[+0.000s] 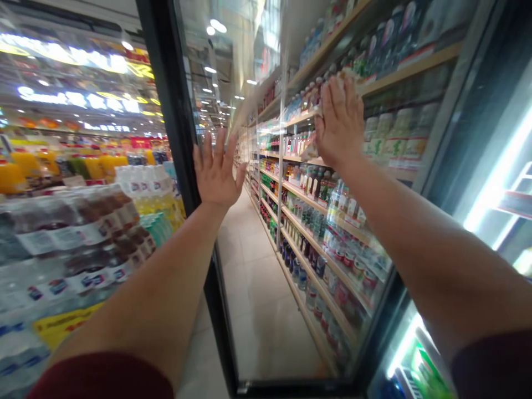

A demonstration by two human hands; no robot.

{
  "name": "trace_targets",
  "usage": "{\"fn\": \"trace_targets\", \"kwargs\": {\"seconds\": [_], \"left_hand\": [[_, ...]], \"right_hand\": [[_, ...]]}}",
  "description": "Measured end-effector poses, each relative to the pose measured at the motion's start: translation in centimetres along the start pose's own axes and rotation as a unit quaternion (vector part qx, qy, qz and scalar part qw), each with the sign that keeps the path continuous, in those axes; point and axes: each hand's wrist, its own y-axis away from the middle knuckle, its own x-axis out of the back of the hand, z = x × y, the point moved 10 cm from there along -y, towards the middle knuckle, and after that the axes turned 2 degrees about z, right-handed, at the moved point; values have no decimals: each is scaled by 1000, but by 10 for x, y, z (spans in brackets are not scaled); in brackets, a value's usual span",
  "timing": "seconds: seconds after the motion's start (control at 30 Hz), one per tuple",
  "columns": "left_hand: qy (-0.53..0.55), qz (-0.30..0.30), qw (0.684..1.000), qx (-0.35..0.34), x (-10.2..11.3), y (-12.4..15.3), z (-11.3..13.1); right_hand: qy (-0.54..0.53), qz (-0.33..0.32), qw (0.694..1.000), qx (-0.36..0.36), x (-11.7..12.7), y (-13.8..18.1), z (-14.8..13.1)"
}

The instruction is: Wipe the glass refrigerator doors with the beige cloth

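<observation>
A glass door (257, 343) with a black frame stands swung out in front of me. My left hand (218, 173) lies against it near the left side of the frame, fingers spread, holding nothing. Higher up and to the right, my right hand (341, 124) presses a crumpled pale cloth (351, 77) to the glass. The cloth shows past the fingertips and beside the thumb; the palm hides the rest. Shelves of bottles (328, 188) show in the glass behind the hands.
To the left stand stacked packs of bottled drinks (62, 238) with a yellow sign (62, 324). A lit cooler (494, 210) with bright light strips is at the right. Tiled floor (197, 354) shows beneath the door's left edge.
</observation>
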Motion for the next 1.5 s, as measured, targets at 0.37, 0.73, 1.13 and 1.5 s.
{"fn": "trace_targets", "kwargs": {"seconds": [0.37, 0.73, 1.13, 1.5], "left_hand": [[-26, 13, 999, -21, -1, 1, 0], [-17, -12, 1000, 5, -16, -1, -8], [-15, -55, 998, 38, -35, -5, -22], [-31, -54, 998, -2, -31, 3, -23]], "right_hand": [[-3, -61, 986, 153, -53, 8, -130], [19, -129, 975, 180, -34, 59, -53], [44, -74, 995, 45, -20, 46, -9], [-60, -152, 971, 173, -85, 39, -168]]}}
